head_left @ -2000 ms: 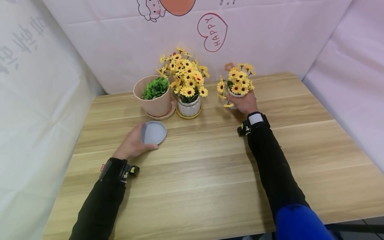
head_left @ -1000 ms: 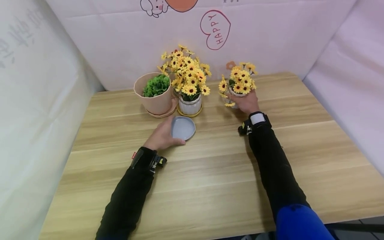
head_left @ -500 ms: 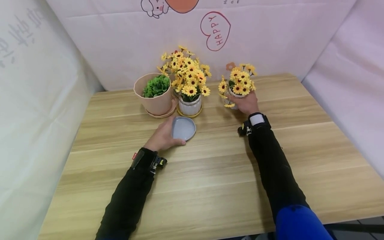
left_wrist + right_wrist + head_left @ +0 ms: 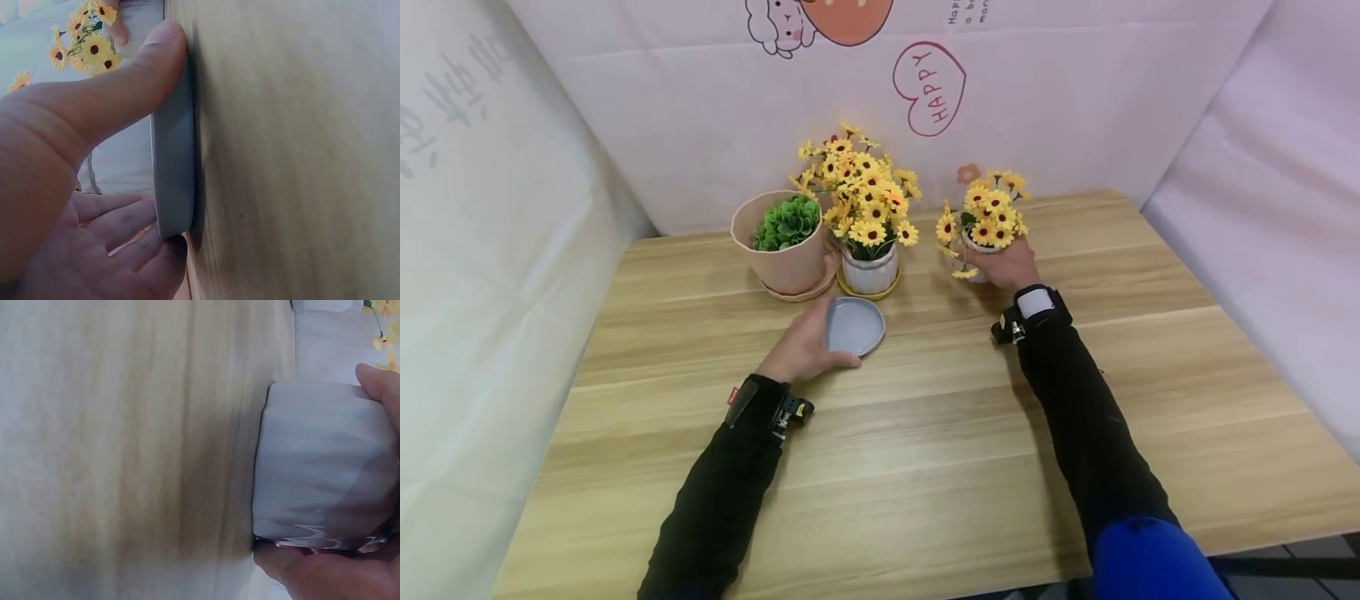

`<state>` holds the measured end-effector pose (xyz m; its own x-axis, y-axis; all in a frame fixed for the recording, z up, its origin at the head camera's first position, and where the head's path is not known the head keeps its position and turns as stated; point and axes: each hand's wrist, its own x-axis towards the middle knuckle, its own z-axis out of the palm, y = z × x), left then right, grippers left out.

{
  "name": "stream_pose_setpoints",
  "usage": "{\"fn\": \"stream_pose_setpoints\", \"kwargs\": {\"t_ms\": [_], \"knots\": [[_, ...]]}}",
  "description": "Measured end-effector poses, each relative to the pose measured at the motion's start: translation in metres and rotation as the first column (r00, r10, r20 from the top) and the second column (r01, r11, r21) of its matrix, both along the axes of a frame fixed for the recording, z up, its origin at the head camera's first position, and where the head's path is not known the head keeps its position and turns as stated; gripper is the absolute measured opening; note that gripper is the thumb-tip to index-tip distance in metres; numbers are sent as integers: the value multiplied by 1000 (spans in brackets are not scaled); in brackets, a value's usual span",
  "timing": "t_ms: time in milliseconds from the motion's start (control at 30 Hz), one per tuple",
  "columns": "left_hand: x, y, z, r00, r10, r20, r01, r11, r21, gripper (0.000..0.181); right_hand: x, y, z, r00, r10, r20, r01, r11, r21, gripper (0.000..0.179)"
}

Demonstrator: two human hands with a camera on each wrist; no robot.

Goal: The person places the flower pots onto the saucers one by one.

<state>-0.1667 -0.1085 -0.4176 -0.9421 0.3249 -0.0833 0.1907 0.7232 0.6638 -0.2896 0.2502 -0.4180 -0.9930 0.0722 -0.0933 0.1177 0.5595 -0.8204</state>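
A shallow grey saucer (image 4: 856, 326) lies on the wooden table in front of a white flowerpot. My left hand (image 4: 805, 342) grips it from the left, thumb on the near side and fingers round the far side. In the left wrist view the saucer's side wall (image 4: 175, 156) sits between thumb and fingers, close to the tabletop. Farther right, my right hand (image 4: 1011, 265) holds a small white flowerpot (image 4: 325, 462) with yellow flowers (image 4: 992, 212). The right wrist view shows this pot's base at the table surface, with thumb and fingers on opposite sides.
At the back stands a pink pot (image 4: 786, 262) with a green plant (image 4: 787, 222) on a pink saucer. Beside it a white pot (image 4: 870, 273) of yellow flowers (image 4: 868, 196) sits on a yellow saucer (image 4: 868, 294). A printed cloth (image 4: 700, 125) hangs behind the table (image 4: 895, 467).
My left hand has moved the grey saucer right, from in front of the pink pot to in front of the middle flowerpot. My right hand has stayed on its pot. The head view shifted slightly.
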Motion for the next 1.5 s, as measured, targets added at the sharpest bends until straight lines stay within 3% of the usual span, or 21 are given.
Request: {"fn": "stream_pose_setpoints", "kwargs": {"t_ms": [300, 733, 1167, 1500], "knots": [[-3, -1, 3, 1000, 1, -1, -1, 1000, 6, 121, 7, -6, 6, 999, 43, -26, -43, 999, 10, 101], [-5, 0, 5, 1000, -15, -3, 15, 1000, -2, 121, 19, -6, 16, 994, 97, 45, -101, 991, 84, 94], [0, 0, 2, 1000, -7, 13, 7, 1000, 4, 121, 45, -16, 18, 992, 123, 29, -124, 991, 47, 85], [4, -3, -3, 1000, -12, 0, 12, 1000, 9, 121, 64, -23, 14, 988, 145, 50, -146, 989, 30, 92]]}}
